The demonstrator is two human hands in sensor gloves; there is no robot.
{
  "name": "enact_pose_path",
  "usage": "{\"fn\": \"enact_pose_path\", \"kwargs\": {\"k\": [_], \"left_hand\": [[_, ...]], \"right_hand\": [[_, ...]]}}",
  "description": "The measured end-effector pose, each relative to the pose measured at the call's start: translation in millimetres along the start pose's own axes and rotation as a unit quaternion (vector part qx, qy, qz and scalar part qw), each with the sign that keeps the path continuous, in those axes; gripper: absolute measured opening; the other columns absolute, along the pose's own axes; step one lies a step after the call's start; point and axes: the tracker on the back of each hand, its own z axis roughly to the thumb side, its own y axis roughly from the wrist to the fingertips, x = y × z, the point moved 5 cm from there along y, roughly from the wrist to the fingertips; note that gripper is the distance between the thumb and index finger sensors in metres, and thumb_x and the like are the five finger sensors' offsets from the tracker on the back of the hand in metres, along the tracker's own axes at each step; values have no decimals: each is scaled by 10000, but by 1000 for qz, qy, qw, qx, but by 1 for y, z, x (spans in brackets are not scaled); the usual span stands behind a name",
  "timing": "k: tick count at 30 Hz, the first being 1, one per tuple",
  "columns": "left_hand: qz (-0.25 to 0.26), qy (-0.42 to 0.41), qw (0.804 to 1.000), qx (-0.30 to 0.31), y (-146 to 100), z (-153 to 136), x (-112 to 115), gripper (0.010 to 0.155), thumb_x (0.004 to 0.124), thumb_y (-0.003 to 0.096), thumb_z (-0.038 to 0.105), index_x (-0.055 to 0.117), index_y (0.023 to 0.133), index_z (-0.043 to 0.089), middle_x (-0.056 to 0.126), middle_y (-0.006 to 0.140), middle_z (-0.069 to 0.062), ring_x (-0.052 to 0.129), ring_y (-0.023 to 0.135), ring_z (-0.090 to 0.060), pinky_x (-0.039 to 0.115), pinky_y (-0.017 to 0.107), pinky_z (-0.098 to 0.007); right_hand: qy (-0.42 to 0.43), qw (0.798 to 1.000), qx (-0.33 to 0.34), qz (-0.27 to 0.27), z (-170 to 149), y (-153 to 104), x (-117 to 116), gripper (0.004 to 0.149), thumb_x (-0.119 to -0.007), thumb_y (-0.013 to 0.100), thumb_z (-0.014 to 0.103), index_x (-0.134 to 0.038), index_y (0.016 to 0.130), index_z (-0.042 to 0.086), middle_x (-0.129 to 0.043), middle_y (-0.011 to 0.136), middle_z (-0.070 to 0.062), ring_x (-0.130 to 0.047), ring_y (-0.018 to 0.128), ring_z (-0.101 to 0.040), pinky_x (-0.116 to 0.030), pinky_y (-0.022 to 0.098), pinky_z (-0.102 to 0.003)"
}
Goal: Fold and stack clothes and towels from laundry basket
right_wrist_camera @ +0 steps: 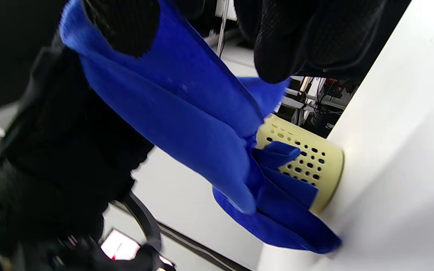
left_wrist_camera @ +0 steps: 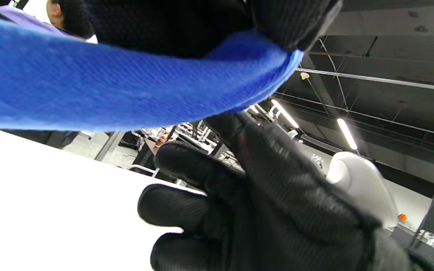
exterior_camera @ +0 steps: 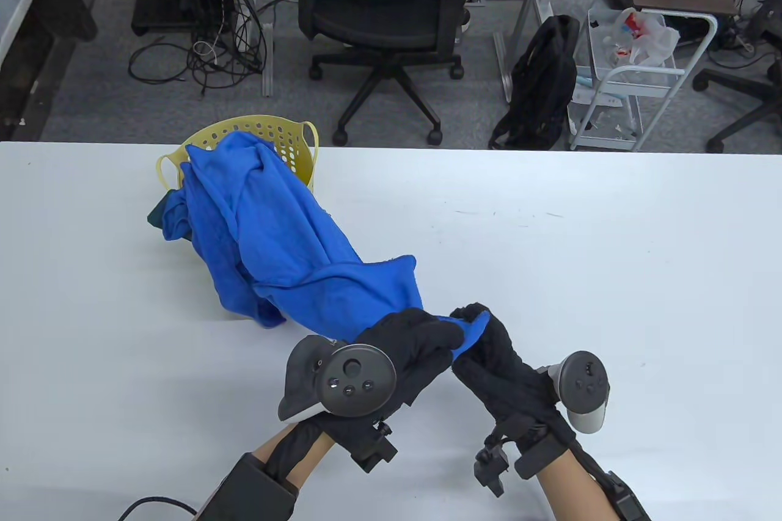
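On the white table (exterior_camera: 611, 276), a blue towel (exterior_camera: 269, 228) trails out of the yellow basket (exterior_camera: 287, 136) toward the hands. The left hand (exterior_camera: 409, 350) and right hand (exterior_camera: 495, 356) both pinch its near end, lifted off the table. No writing is legible.

Both gloved hands met low over the table, close together.

The left hand (exterior_camera: 415, 341) reached forward, fingers curled over and gripping the blue towel (exterior_camera: 275, 240), its tracker (exterior_camera: 342, 383) facing up. The right hand (exterior_camera: 495, 356) sat just beside it, fingertips pinching the same cloth's end, its tracker (exterior_camera: 583, 389) tipped outward, and both forearms came in from the near edge.
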Motion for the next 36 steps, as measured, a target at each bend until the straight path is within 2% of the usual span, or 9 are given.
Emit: {"fn": "enact_pose_path", "kwargs": {"k": [7, 12, 14, 16, 19, 24, 28, 33, 36], "left_hand": [[-22, 28, 999, 1, -2, -14, 5, 451, 747, 584, 466, 731, 1020, 353, 732, 1065, -99, 849, 891, -318, 783, 674, -503], [13, 146, 983, -108, 3, -79, -43, 614, 724, 634, 403, 503, 1187, 253, 544, 1248, -179, 710, 1075, -418, 704, 736, -596], [14, 269, 946, -182, 10, -112, -62, 674, 782, 617, 324, 457, 1207, 320, 456, 1286, -220, 637, 1119, -472, 661, 748, -651], [-60, 411, 869, -269, 23, -152, -72, 823, 825, 584, 315, 305, 1218, 381, 323, 1304, -278, 535, 1148, -532, 625, 751, -696], [-167, 459, 803, -341, 35, -188, -69, 971, 838, 556, 383, 91, 1176, 407, 147, 1281, -337, 368, 1153, -584, 551, 762, -737], [-42, 455, 812, -363, 48, -197, -81, 482, 758, 563, 450, 634, 1028, 474, 361, 1306, -218, 431, 1152, -540, 558, 757, -724], [80, 415, 825, -375, 48, -178, -109, 430, 646, 608, 399, 583, 1032, 424, 666, 1189, -111, 818, 990, -333, 780, 681, -520], [251, 58, 948, -186, 40, -97, -151, 440, 598, 633, 365, 535, 1066, 326, 811, 1058, -61, 1027, 712, -166, 919, 505, -319], [183, 33, 972, -141, 41, -74, -144, 427, 686, 631, 351, 636, 1052, 300, 884, 999, -32, 1040, 653, -159, 912, 472, -326]], "right_hand": [[48, 999, 0, -25, -2, 0, 9, 393, -620, 650, 279, -611, 1031, 183, -506, 1141, -257, -726, 923, -432, -650, 649, -655], [43, 998, -4, -52, -2, -3, 21, 393, -611, 647, 256, -608, 1026, 154, -502, 1135, -267, -709, 929, -449, -640, 650, -663], [35, 997, -8, -62, -3, -5, 25, 394, -611, 646, 252, -610, 1026, 146, -505, 1131, -273, -708, 927, -451, -638, 649, -665], [20, 997, -13, -70, -4, -6, 27, 394, -611, 645, 252, -611, 1024, 144, -508, 1127, -277, -710, 924, -454, -639, 647, -665], [22, 997, -23, -69, -8, -6, 28, 394, -615, 646, 251, -613, 1024, 139, -506, 1125, -286, -708, 921, -460, -639, 646, -665], [19, 997, -34, -69, -11, -6, 29, 394, -616, 648, 250, -614, 1025, 135, -500, 1125, -299, -707, 918, -467, -637, 644, -667], [18, 997, -40, -63, -15, -4, 26, 394, -617, 647, 247, -615, 1024, 131, -499, 1125, -302, -708, 916, -470, -637, 643, -668], [10, 997, -43, -64, -16, -3, 29, 394, -617, 648, 245, -617, 1024, 130, -492, 1126, -313, -706, 917, -478, -634, 643, -672], [16, 995, -29, -90, -10, -5, 45, 395, -615, 647, 244, -616, 1023, 123, -491, 1127, -309, -706, 918, -475, -634, 642, -673]]}}
